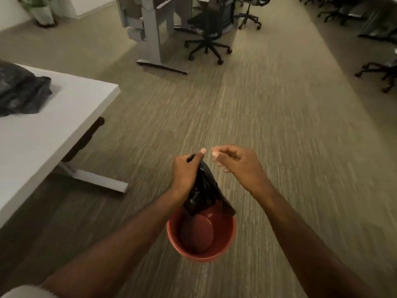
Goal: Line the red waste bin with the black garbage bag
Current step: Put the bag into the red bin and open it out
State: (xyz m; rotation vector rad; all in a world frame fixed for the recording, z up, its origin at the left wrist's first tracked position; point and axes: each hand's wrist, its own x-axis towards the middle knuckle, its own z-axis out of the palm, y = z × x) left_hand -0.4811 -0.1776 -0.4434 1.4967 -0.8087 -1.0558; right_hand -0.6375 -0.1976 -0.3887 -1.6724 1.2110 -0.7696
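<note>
The black garbage bag (203, 188) hangs low in the middle of the frame, bunched and still mostly folded, its lower end dangling just over the far rim of the red waste bin (200, 252), which stands open and bare on the carpet directly beneath. The left hand (185, 174) is closed around the bag's top, thumb pressed over the gathered film. The right hand (238, 162) hovers just beside it, holding nothing, fingertips loosely pinched and thumb extended toward the bag's upper edge. The bag looks thin, limp and very light, likely slick and prone to clinging to itself, so the layers at the mouth probably need rubbing apart. The best hold seems to be the top hem, one hand on each side, to spread it over the rim.
</note>
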